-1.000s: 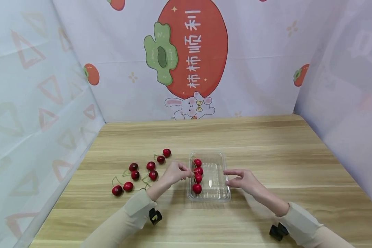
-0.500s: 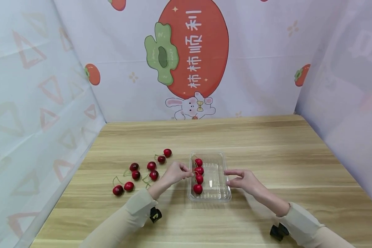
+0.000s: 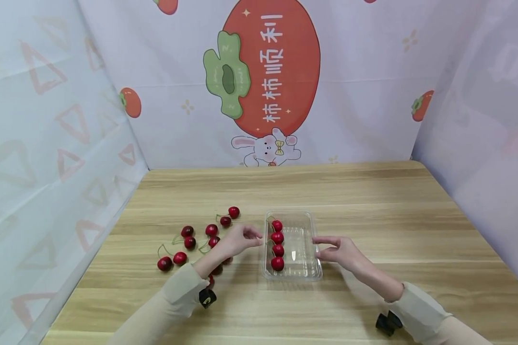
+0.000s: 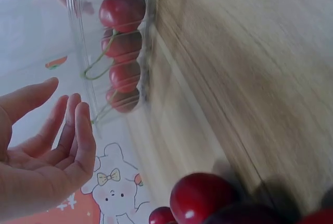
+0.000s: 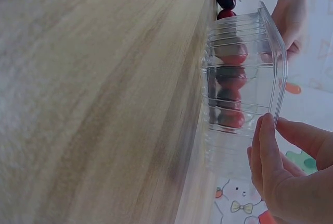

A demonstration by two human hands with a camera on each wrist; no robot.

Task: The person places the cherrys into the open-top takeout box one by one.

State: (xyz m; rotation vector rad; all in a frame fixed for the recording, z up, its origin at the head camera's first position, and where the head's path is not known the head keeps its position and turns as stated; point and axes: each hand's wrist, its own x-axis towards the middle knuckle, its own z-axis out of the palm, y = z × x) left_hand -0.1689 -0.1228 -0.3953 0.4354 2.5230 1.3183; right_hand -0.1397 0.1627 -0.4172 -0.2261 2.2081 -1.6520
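In the head view, several red cherries [image 3: 277,237] with green stems stand in a column along the left side of a clear plastic container [image 3: 295,275]. My left hand [image 3: 240,241] is just left of the container, thumb and fingers apart with nothing between them. The left wrist view shows that hand [image 4: 52,146] relaxed, its fingertips pointing toward the container's wall [image 4: 78,31]. On the opposite side, my right hand [image 3: 343,254] holds the container's right rim. In the right wrist view, the thumb and fingertips of that hand [image 5: 291,172] meet at the rim [image 5: 281,73].
Several loose cherries [image 3: 180,258] lie on the wooden table [image 3: 362,206] left of the container. My left forearm partly hides a few of them. A printed cloth [image 3: 362,120] hangs behind the table, and plain and patterned sheets flank both sides.
The left thumb and fingers, earlier together at the stems by the container's left rim, have parted and drawn back left. Cherries behind that forearm now show. The right hand stays at the rim.
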